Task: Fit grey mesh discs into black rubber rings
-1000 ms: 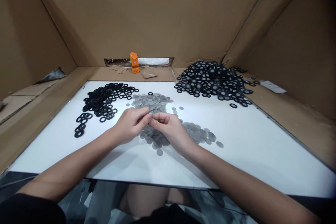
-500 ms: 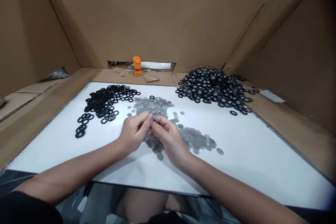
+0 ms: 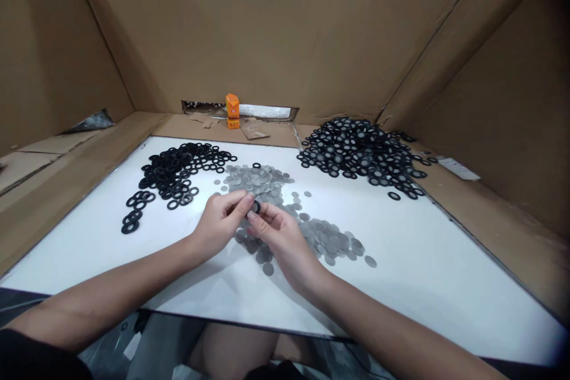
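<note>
Between the fingertips of both hands is a black rubber ring [image 3: 255, 206], tilted, with a grey centre showing. My left hand [image 3: 222, 219] is closed, thumb and forefinger pinching the ring's left side. My right hand [image 3: 280, 237] grips its right edge, also in a pinch. Below and around the hands spread thin grey mesh discs [image 3: 329, 237], loosely heaped on the white table. Part of that heap is hidden by the hands. To the left lies a pile of black rings [image 3: 171, 166] with open centres.
At the back right stands a large mound of black rings with grey centres [image 3: 356, 148]. An orange box [image 3: 232, 108] sits by a slot in the cardboard back wall [image 3: 276, 35]. A white label [image 3: 458, 168] lies on the right cardboard ledge. A single ring [image 3: 256, 165] lies behind the discs.
Both hands have shifted slightly left and down in view. The ring between the fingertips has turned so that its face and grey centre now show. The view has tilted a little.
</note>
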`<action>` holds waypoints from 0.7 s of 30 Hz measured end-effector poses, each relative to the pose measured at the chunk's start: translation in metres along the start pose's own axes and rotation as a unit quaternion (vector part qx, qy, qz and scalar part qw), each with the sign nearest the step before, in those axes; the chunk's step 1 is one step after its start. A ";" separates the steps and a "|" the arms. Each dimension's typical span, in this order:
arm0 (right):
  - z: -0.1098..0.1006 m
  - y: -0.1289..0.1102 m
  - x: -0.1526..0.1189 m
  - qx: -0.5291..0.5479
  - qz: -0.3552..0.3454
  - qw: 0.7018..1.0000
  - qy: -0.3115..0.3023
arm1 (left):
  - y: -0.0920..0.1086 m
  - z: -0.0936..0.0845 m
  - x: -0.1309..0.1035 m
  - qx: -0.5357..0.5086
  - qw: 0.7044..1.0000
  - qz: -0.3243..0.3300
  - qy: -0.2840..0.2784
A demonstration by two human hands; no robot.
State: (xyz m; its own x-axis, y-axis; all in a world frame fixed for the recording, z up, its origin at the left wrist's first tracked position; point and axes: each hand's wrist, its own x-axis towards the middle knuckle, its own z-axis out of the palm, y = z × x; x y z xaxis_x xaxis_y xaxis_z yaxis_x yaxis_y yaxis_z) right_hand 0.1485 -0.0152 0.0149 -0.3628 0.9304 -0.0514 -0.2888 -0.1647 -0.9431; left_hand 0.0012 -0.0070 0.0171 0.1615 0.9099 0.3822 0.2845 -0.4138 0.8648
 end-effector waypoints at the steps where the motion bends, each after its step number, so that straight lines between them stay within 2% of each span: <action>1: 0.001 0.000 -0.001 0.013 -0.001 1.000 0.006 | 0.000 0.001 -0.001 -0.006 1.000 -0.001 -0.004; 6: -0.001 -0.002 -0.001 0.055 -0.007 0.998 0.018 | -0.002 0.000 -0.001 -0.031 0.998 0.004 -0.056; 9: -0.005 -0.004 0.001 0.018 -0.006 1.000 0.018 | -0.005 -0.005 0.002 -0.010 0.996 0.015 -0.090; 13: -0.009 -0.004 0.002 -0.033 0.000 0.999 0.016 | -0.009 -0.011 0.007 0.055 0.992 0.025 -0.108; 16: -0.009 -0.007 0.001 -0.078 -0.018 0.996 0.031 | -0.011 -0.011 0.006 0.071 0.988 0.038 -0.134; 21: -0.010 -0.011 -0.001 -0.157 -0.077 0.982 0.068 | -0.010 -0.007 0.002 0.053 0.992 0.071 -0.089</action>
State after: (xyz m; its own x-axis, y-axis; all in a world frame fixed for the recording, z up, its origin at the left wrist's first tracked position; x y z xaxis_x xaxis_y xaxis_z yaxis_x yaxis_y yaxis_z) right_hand 0.1602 -0.0108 0.0221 -0.2089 0.9750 0.0762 -0.0351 0.0704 -0.9969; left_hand -0.0077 -0.0007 0.0114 0.3684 0.8266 0.4255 0.3438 -0.5464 0.7637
